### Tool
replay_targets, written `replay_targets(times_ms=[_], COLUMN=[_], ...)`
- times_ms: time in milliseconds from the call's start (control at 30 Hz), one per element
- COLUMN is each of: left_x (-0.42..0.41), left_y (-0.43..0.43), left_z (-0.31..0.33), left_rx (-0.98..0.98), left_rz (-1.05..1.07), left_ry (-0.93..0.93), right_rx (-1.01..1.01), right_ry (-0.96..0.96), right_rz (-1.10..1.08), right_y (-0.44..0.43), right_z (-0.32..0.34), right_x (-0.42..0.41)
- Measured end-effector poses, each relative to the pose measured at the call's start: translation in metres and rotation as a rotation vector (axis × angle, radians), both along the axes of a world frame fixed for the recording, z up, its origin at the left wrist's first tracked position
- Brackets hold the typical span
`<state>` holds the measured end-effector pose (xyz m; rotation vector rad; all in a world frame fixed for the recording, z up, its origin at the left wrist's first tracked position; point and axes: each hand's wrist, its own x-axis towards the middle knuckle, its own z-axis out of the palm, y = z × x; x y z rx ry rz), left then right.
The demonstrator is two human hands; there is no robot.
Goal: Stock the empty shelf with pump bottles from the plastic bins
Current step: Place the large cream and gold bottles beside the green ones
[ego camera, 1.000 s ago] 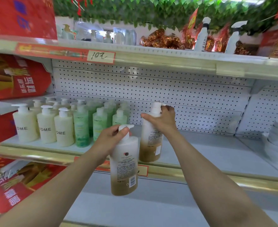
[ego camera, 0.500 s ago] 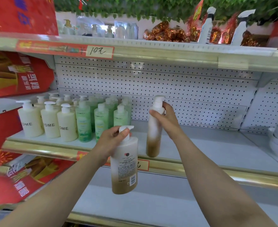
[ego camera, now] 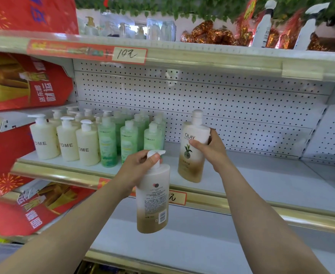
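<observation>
Right hand [ego camera: 212,150] grips a white-to-gold gradient plastic pump bottle [ego camera: 192,153] near the white metal shelf [ego camera: 261,180] front edge, label outward for display. Left hand [ego camera: 141,167] clamps a second matching bottle [ego camera: 152,196] by its neck, waiting below the edge.

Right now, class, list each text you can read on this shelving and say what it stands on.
"OLAY": bottle in the right hand.
"OME": cream bottles, first letter cut off.
"10元": upper shelf price tag.
"元": lower price tag, partly hidden.
Green bottles' brand, left hand's bottle back label: too small.
Red packaging: characters sideways, unclear.
</observation>
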<state>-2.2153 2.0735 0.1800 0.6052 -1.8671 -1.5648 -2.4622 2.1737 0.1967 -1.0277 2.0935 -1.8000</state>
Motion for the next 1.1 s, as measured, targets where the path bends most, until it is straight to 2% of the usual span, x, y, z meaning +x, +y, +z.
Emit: replay_targets(times_ms=[333, 433, 633, 733, 833, 967, 1100], left_x=[-0.001, 0.003, 0.009, 0.011, 0.011, 0.009, 0.006], left_y=[-0.009, -0.011, -0.013, -0.01, -0.007, 0.004, 0.02], left_z=[-0.005, -0.005, 0.004, 0.009, 0.016, 0.025, 0.035], left_rx=[0.011, -0.008, -0.006, -0.015, 0.012, 0.062, 0.138], left_rz=[-0.049, -0.067, -0.066, -0.067, -0.054, -0.04, 0.006], left_ry=[-0.009, -0.009, -0.003, -0.001, 0.016, 0.075, 0.119], right_rx=[-0.034, 0.004, 0.098, 0.079, -0.027, -0.173, -0.131], right_ry=[-0.034, -0.083, -0.061, -0.025, 0.0, -0.05, -0.026], right_rz=[0.145, 0.2, 0.221, 0.087, -0.053, 0.001, 0.061], right_y=[-0.033, -0.044, -0.047, -0.039, -0.018, 0.016, 0.046], right_z=[0.0, 0.0, 0.003, -0.004, -0.014, -0.029, -0.041], right_x=[-0.011, -0.016, -0.011, 0.007, 0.043, 0.103, 0.151])
